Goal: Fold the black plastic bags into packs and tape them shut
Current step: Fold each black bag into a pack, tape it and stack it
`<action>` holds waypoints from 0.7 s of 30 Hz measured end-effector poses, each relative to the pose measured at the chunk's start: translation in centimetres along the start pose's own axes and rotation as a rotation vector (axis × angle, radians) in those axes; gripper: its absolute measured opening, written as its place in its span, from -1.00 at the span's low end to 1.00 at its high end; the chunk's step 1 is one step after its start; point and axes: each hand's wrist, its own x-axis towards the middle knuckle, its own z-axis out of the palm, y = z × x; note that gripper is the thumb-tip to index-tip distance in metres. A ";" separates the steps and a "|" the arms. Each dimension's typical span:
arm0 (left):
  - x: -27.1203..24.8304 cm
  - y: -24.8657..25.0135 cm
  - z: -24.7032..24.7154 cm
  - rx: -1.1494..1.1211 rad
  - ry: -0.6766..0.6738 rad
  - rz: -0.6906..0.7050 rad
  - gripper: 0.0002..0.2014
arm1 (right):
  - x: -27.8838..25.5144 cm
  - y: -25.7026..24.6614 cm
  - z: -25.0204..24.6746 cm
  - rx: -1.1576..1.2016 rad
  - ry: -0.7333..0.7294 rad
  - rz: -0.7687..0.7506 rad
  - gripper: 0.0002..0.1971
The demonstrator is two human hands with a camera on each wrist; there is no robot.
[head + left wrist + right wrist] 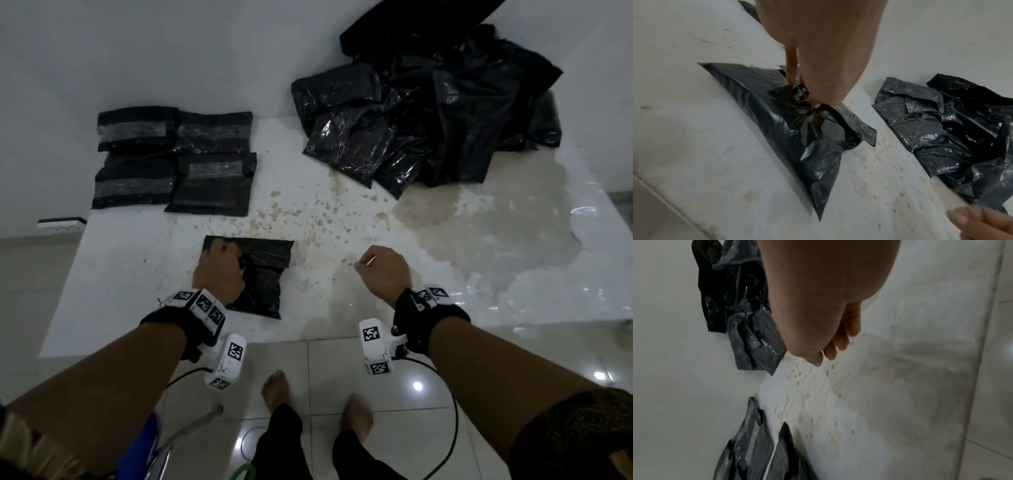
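From the head view, your left hand (219, 270) presses down on a folded black bag (258, 274) near the tabletop's (342, 308) front edge, left of the middle; its long axis runs front to back, the folded flap toward the far edge. Your right hand (383, 270) hovers to the right, well apart, fingers curled, a thin pale sliver pinched at the fingertips; you cannot tell what it is. Four taped packs (174, 161) sit at the far left corner, a loose bag pile (435, 113) at the far right. The white tabletop is stained brown, against a white wall over glossy floor tiles.

From the left wrist, your fingertips (818, 100) dig into the bag's crumpled middle.

From the right wrist, your grip is curled above the stains.
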 end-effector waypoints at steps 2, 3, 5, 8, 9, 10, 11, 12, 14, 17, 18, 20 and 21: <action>0.0 0.2 0.1 -0.004 0.011 -0.022 -0.59 | 0.6 1.2 -1.8 -0.073 0.056 0.011 -0.87; -0.1 0.3 0.3 -0.008 0.016 -0.032 -0.60 | 1.0 1.8 -2.6 -0.109 0.068 0.016 -0.89; -0.2 0.5 0.4 -0.017 0.021 -0.052 -0.60 | 1.9 2.6 -3.7 -0.192 0.053 0.016 -0.93; -0.3 0.8 0.6 -0.021 0.030 -0.081 -0.60 | 3.5 3.1 -4.3 -0.344 -0.055 -0.038 -0.76; -0.3 0.9 0.6 -0.022 0.034 -0.083 -0.59 | 4.0 3.0 -4.4 -0.391 -0.086 -0.065 -0.69; -0.3 0.9 0.7 -0.024 0.036 -0.086 -0.59 | 4.3 2.9 -4.3 -0.436 -0.106 -0.090 -0.63; -0.3 1.0 0.7 -0.025 0.036 -0.087 -0.58 | 4.6 2.7 -4.3 -0.477 -0.120 -0.108 -0.58; -0.2 1.1 0.7 -0.024 0.035 -0.090 -0.58 | 4.9 2.5 -4.2 -0.511 -0.132 -0.126 -0.53; -0.1 1.2 0.7 -0.026 0.032 -0.098 -0.60 | 5.4 2.1 -4.1 -0.558 -0.158 -0.167 -0.44; 0.2 1.2 0.6 -0.035 0.030 -0.107 -0.61 | 6.3 1.7 -4.2 -0.640 -0.217 -0.230 -0.34; 0.2 1.0 0.6 -0.034 0.026 -0.111 -0.61 | 6.6 1.5 -4.2 -0.665 -0.240 -0.238 -0.31; 0.3 0.9 0.7 -0.032 0.027 -0.114 -0.61 | 7.2 1.3 -4.3 -0.704 -0.279 -0.241 -0.28; 0.2 0.8 0.7 -0.035 0.034 -0.111 -0.62 | 7.4 1.2 -4.3 -0.717 -0.297 -0.242 -0.28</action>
